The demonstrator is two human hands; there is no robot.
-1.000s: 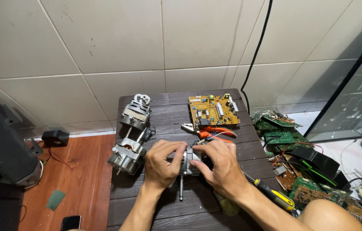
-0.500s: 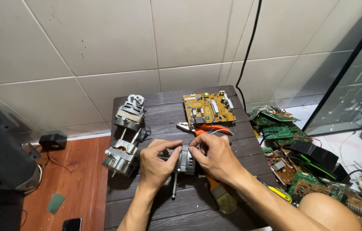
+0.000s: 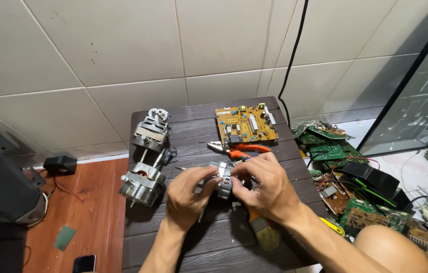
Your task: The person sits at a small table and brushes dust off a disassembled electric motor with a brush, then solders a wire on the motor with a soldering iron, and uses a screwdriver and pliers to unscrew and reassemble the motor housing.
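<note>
Both hands grip a small grey metal motor part [image 3: 224, 181] above the middle of a dark wooden table [image 3: 194, 237]. My left hand [image 3: 187, 196] holds its left side with fingers curled around it. My right hand [image 3: 264, 188] covers its right side, thumb and fingers pinching near the top. Most of the part is hidden between the hands. A thin metal shaft [image 3: 186, 168] sticks out to the left behind the fingers.
Two grey electric motors [image 3: 145, 162] lie at the table's left. A yellow circuit board [image 3: 246, 124] sits at the back, orange-handled pliers [image 3: 237, 149] in front of it. A brush [image 3: 263, 231] lies under my right wrist. Green circuit boards [image 3: 355, 187] pile on the floor at right.
The hands and the part stay at the table's middle. My fingers have shifted on the part, and the head camera has moved closer.
</note>
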